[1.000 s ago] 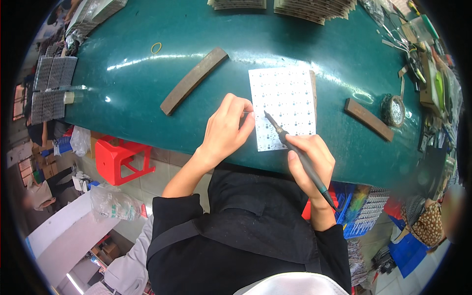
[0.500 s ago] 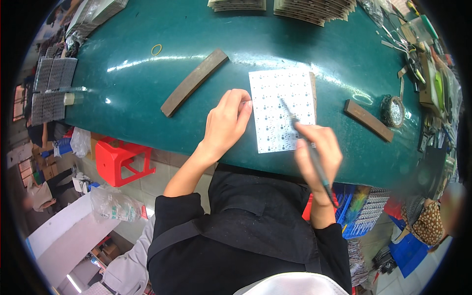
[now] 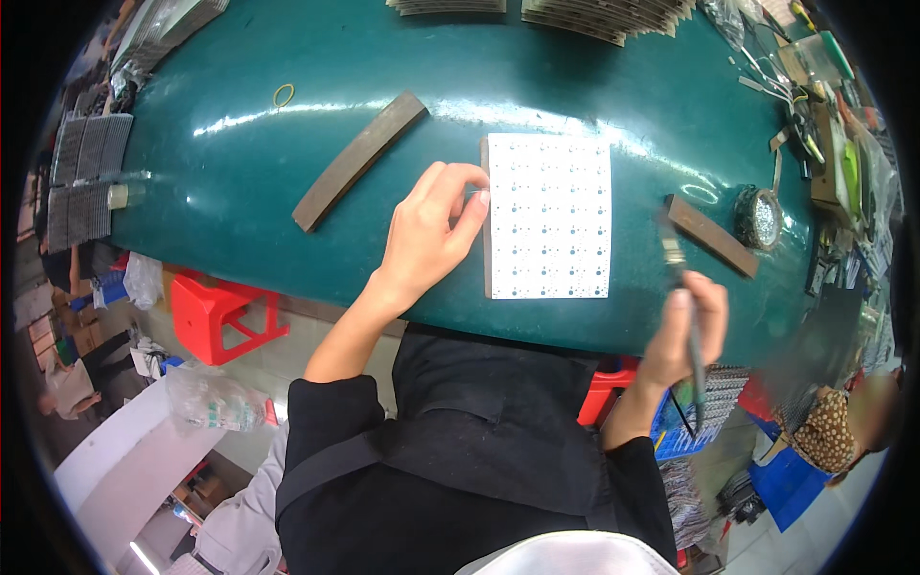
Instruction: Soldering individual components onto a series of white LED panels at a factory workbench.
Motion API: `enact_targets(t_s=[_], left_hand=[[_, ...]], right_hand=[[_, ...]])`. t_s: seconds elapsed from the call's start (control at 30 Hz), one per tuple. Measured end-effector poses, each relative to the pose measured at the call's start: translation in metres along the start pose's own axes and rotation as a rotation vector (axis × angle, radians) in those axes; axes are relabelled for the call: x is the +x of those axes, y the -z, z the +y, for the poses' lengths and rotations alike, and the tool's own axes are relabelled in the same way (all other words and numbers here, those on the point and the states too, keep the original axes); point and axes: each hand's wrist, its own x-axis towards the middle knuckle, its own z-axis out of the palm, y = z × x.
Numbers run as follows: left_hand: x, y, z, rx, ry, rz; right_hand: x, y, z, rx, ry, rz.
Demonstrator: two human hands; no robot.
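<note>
A white circuit board panel [image 3: 548, 216] with rows of small dark dots lies flat on the green table, a brown strip showing along its left side. My left hand [image 3: 431, 225] is curled beside that side. Its thumb and forefinger come together at the board's edge, and a thin pale bit shows between them, too small to name. My right hand [image 3: 685, 331] is off to the board's right, closed round a brush [image 3: 696, 359] with a dark handle and pale metal band. The brush's dark tip is blurred by motion and points up toward a brown bar [image 3: 711, 236].
A longer brown bar [image 3: 359, 161] and a yellow rubber band [image 3: 284, 95] lie at the left. A round dark container [image 3: 758, 217] stands at the right, near cluttered tools. Stacked panels [image 3: 604, 19] line the far edge. A red stool [image 3: 225, 316] is below left.
My right hand has swung right with the brush, off the board. The board now lies straighter, with the brown strip showing on its left instead of its right. My left hand stays at its edge.
</note>
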Motion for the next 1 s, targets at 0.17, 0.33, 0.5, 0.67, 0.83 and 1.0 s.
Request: enact_targets(t_s=[0.17,0.33,0.5,0.67,0.83,1.0], left_hand=[[0.004,-0.004,-0.003,-0.008,-0.022,-0.042],[0.005,-0.008,-0.002,-0.064,-0.07,-0.027],[0.006,-0.008,-0.003,-0.066,-0.068,-0.039],[0.003,-0.007,-0.005,-0.034,-0.071,-0.026],[-0.012,-0.003,-0.003,-0.15,0.003,0.0],[-0.016,-0.007,-0.006,-0.082,-0.111,-0.028]], right_hand=[[-0.008,-0.062,-0.023,0.109,0.186,-0.272],[-0.008,-0.075,-0.024,0.07,0.145,-0.335],[-0.009,-0.08,-0.023,0.05,0.119,-0.358],[-0.011,-0.082,-0.022,0.061,0.135,-0.339],[-0.021,-0.07,-0.017,0.116,0.207,-0.252],[-0.031,-0.069,-0.018,0.15,0.163,-0.29]])
